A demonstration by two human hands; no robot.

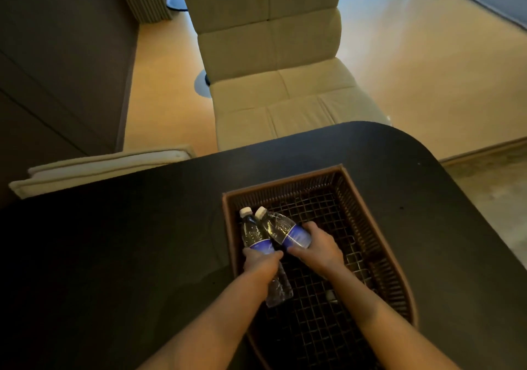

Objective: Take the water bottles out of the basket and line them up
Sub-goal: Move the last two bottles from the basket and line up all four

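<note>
Inside the basket [368,218], the far and right parts of the mesh floor are left unoccupied; its raised walls bound any sideways passage. The dark surface [128,241] to the left is unobstructed. A cream chair [273,84] is placed just beyond the far edge.

Two water bottles held low inside a brown woven basket

The left bottle [258,244], clear with a white cap and blue label, is gripped at mid-body by the left hand [261,264], its base showing behind the wrist. The right bottle [285,231], alike, juts forward-left from the right hand [319,250]. The brown woven basket [370,227] surrounds both hands.
</note>
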